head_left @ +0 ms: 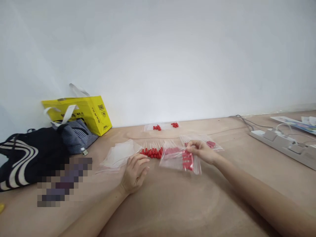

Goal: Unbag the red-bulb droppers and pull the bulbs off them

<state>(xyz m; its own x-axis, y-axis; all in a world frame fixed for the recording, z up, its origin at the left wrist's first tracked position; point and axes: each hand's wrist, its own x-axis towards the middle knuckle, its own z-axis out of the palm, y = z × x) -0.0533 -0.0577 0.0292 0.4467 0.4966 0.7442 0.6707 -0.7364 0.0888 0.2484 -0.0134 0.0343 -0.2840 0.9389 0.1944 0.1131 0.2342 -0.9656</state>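
Note:
My right hand pinches the edge of a clear plastic bag, lifted a little above the table. Inside the bag lie several thin picks with red heads. My left hand rests on the table, fingers apart and holding nothing. Beside its fingertips is a row of loose red-headed picks, their pale thin ends pointing away from me. A stack of flat clear bags lies just left of that hand. Behind my right hand sits another bag with red pieces, partly covered by the hand.
Against the wall lies a further clear bag with red-headed picks. To the left stand a yellow shopping bag, a striped pouch and a black bag. A white power strip with cables is at the right, near printed sheets.

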